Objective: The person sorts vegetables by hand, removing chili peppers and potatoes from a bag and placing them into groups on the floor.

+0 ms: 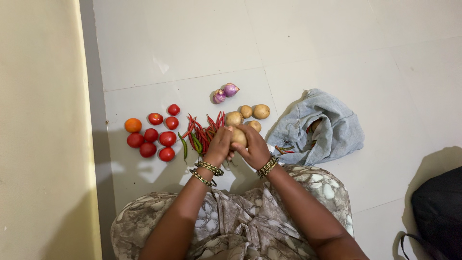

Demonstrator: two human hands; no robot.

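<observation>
Potato (239,137) gripped between both hands (238,147), beside four potatoes (248,115), eight tomatoes (154,132) and two onions (225,92).

Open tile on the far and right sides; vegetables and a cloth bag crowd the middle.

Both hands, left hand (219,147) and right hand (254,149), close together round one potato (238,137), hemmed in just ahead by a cluster of potatoes (248,115) and two purple onions (225,92). To the left, a heap of chillies (202,132) lies touching the left hand, with tomatoes (154,136) beyond it and a cream wall (43,130) closing that side. To the right, a crumpled blue cloth bag (322,127) lies just beside the right wrist. The white tiled floor (337,43) beyond the onions and past the bag lies open. A dark bag (438,212) blocks the near right corner.
</observation>
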